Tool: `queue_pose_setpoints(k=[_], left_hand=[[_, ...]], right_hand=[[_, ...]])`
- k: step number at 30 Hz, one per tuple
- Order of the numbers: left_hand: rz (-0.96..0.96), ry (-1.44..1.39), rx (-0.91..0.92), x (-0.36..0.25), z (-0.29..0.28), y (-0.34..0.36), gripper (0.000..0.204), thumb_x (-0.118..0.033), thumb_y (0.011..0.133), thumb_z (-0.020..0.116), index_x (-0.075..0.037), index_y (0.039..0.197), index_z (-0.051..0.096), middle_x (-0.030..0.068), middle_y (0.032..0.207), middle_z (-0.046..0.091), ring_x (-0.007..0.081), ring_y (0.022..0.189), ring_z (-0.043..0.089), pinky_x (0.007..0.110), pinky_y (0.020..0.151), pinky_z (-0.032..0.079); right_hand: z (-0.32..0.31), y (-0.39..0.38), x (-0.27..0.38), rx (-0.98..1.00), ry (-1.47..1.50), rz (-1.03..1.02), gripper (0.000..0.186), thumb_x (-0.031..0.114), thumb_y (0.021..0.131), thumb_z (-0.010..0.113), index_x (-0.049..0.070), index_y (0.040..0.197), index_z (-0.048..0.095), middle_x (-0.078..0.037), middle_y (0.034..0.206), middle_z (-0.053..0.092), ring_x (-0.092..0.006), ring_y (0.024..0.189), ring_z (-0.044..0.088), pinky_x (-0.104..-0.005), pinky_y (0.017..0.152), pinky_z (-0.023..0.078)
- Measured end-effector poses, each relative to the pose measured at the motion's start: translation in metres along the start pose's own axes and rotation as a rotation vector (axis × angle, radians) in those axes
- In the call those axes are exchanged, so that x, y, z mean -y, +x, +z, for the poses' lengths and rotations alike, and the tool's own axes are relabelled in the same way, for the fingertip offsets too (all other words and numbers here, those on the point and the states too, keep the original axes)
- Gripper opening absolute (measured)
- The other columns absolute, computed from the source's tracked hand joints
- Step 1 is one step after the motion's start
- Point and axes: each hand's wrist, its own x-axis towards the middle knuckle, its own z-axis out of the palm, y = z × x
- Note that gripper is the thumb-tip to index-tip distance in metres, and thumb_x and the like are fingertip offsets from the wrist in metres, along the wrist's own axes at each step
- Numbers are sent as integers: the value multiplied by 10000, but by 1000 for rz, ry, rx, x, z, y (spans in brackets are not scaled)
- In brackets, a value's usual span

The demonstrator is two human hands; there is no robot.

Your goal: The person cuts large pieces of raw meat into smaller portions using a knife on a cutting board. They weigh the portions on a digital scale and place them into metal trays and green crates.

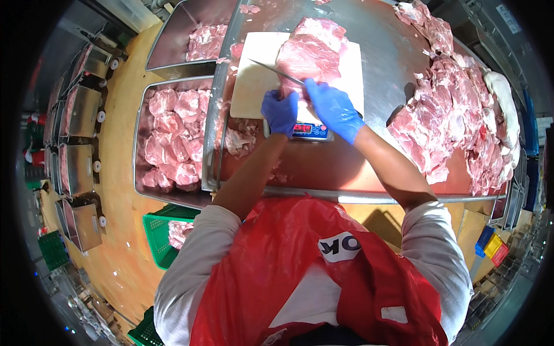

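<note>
A large piece of raw pink meat [311, 55] lies on a white cutting board [251, 89]. My right hand [336, 111], in a blue glove, is closed around a knife; its handle is mostly hidden in the fist. The knife's thin blade [277, 72] points up and left, crossing the near part of the meat. My left hand [281, 113], also gloved in blue, has its fingers curled at the meat's near left edge and seems to grip it. Just below both hands sits a scale [310, 131] with a lit red display, partly under the board.
A big heap of raw meat [447, 109] covers the table's right side. To the left stand a metal bin [140, 138] full of meat chunks and another metal bin [167, 46] behind it. Meat scraps [239, 141] lie beside the board. A green crate [156, 236] stands on the floor.
</note>
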Motion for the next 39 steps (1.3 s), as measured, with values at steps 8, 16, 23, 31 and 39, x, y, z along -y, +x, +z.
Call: queue_pose_setpoints(k=[8, 16, 23, 31, 39], left_hand=[[28, 143, -56, 5, -20, -5, 385, -299, 723, 767, 63, 756, 643, 180, 678, 657, 298, 636, 651, 448, 650, 505], [-271, -375, 195, -46, -73, -27, 172, -91, 788, 716, 34, 897, 669, 65, 771, 675, 121, 667, 620, 285, 597, 505], [-118, -267, 242, -45, -102, 8, 128, -66, 840, 681, 1, 949, 679, 44, 824, 671, 86, 645, 578, 240, 554, 470], [45, 179, 153, -109, -177, 276, 219, -257, 955, 659, -40, 940, 688, 26, 768, 650, 139, 690, 632, 296, 579, 507], [94, 96, 967, -64, 1, 111, 500, -215, 875, 772, 26, 1241, 531, 104, 1080, 665, 176, 906, 633, 314, 788, 543]], right_hand=[[4, -14, -1, 254, -18, 32, 170, 97, 944, 504, 15, 1093, 507, -227, 869, 663, -394, 794, 692, -478, 647, 563], [-72, -118, -60, 534, -379, 88, 278, 96, 947, 500, 46, 1219, 464, -253, 868, 665, -424, 725, 691, -503, 546, 553], [-31, -39, 17, 199, 17, 163, 222, 132, 965, 512, 39, 1159, 459, -265, 838, 654, -470, 725, 655, -555, 613, 515], [-44, 0, -48, -163, 665, 605, 266, 285, 1026, 543, 29, 1096, 568, -140, 748, 649, -261, 650, 662, -408, 615, 519], [-21, 49, -232, -226, 1343, 780, 241, 289, 999, 577, 67, 1055, 652, -10, 879, 633, -122, 771, 600, -289, 732, 530]])
